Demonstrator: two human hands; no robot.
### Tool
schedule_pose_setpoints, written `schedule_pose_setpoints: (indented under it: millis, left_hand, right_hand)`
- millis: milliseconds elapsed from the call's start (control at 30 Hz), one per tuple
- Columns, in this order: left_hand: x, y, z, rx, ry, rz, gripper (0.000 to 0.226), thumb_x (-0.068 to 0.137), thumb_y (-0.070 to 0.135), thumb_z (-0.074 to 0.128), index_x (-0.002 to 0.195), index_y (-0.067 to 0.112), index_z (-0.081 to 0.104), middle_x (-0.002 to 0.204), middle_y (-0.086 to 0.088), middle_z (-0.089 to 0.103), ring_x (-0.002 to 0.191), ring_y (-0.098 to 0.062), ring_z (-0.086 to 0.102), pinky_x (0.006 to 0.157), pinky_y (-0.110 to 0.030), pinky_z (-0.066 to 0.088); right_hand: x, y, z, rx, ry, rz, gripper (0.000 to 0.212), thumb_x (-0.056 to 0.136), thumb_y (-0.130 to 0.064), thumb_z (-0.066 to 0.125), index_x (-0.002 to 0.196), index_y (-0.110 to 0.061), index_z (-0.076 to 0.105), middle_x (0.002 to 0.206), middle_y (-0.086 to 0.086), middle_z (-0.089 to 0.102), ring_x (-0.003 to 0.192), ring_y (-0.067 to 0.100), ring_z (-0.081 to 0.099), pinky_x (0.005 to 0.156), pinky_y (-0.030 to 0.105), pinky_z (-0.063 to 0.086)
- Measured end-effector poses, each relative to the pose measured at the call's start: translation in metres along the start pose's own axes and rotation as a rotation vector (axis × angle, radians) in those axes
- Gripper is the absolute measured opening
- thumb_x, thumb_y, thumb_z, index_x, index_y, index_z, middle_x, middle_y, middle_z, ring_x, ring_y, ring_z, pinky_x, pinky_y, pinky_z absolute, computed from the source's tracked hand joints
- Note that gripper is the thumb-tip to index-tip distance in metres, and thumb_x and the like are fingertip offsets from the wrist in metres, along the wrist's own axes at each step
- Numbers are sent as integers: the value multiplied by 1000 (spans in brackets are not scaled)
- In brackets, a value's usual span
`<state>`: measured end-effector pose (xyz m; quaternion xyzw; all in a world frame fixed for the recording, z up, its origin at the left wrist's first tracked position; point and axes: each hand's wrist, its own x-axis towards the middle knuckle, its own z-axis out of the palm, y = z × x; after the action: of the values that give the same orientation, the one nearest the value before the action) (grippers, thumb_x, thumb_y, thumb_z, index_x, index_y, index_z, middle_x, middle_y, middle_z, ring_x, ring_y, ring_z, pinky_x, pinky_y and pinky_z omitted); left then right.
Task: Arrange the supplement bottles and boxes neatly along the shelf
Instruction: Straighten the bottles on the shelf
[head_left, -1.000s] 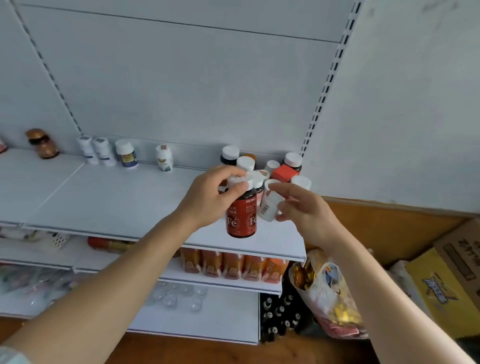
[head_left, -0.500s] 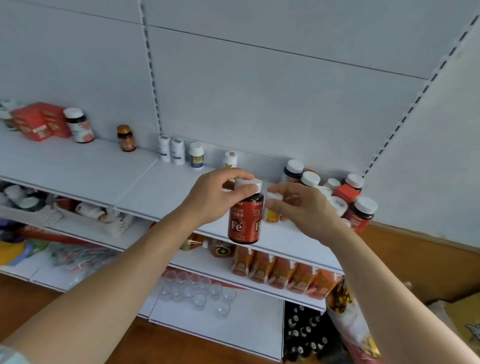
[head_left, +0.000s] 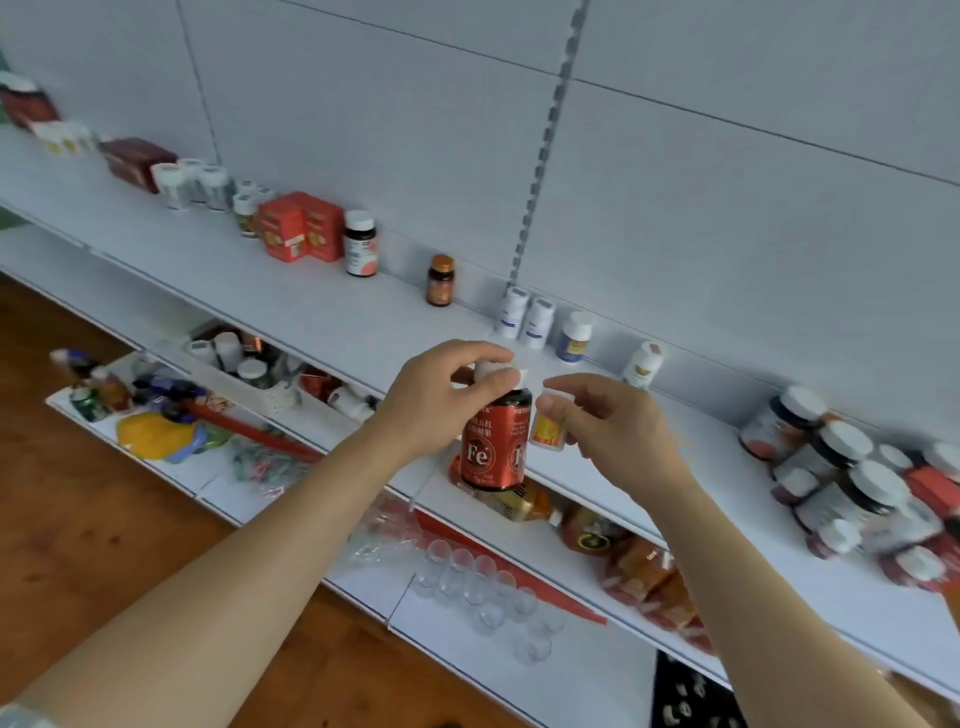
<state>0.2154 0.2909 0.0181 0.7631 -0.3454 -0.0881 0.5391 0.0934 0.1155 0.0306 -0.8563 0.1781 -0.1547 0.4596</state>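
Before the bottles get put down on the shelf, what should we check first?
1. Left hand grips the red Fe bottle by its cap: ok.
2. Right hand pinches the small white bottle: ok.
3. Free space on the shelf along the back row: ok.
4. Pile of bottles at right tidy: not ok.
5. Caps screwed tight: cannot tell.

Your left hand (head_left: 441, 395) hides the red bottle's (head_left: 493, 447) cap; the far-right bottle cluster (head_left: 852, 478) is blurred and cut off.
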Motion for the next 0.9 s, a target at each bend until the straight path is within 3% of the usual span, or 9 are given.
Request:
schedule_pose_setpoints:
  millis: [167, 333, 500, 700, 767, 900]
  left_hand:
    - [22, -41, -69, 27, 122, -40, 25, 90, 47, 62, 112, 37, 68, 117, 17, 63, 101, 0, 60, 86, -16, 46]
    - [50, -78, -148, 78, 226, -91, 25, 86, 44, 69, 109, 34, 71, 114, 17, 64, 101, 0, 62, 90, -21, 49]
    - [72, -108, -237, 128, 322, -152, 26, 85, 46, 71, 108, 35, 71, 115, 15, 64, 101, -2, 61, 89, -24, 51]
    - [76, -154, -340, 150, 439, -202, 22, 84, 46, 70, 105, 40, 71, 110, 18, 64, 96, 7, 60, 79, -6, 43]
    - [75, -173, -379, 145, 474, -208, 23, 85, 46, 69, 107, 37, 71, 111, 19, 64, 97, 7, 59, 80, -6, 44]
    - [75, -210, -464, 167, 529, -210, 24, 84, 52, 66, 105, 42, 69, 115, 18, 65, 101, 4, 59, 87, -17, 47]
  right_hand:
    - [57, -30, 67, -5, -85, -91, 19, 91, -41, 66, 106, -33, 74, 70, -7, 71, 55, 3, 56, 63, 21, 51]
    - [133, -65, 142, 52, -159, -186, 21, 89, -40, 70, 108, -31, 73, 78, -6, 73, 62, 18, 66, 66, 35, 59]
    - [203, -116, 217, 113, -257, -262, 19, 85, -35, 75, 102, -26, 73, 79, -7, 72, 58, 14, 65, 56, 22, 55]
    - [256, -174, 319, 100, -305, -412, 23, 80, -42, 77, 101, -33, 76, 73, -25, 67, 61, 4, 62, 68, 21, 51]
    - [271, -196, 356, 109, -328, -444, 22, 80, -40, 77, 101, -33, 76, 73, -20, 69, 61, 7, 64, 68, 25, 53]
    - [295, -246, 437, 127, -366, -479, 22, 86, -33, 73, 107, -26, 76, 84, -10, 73, 56, 6, 66, 63, 13, 47]
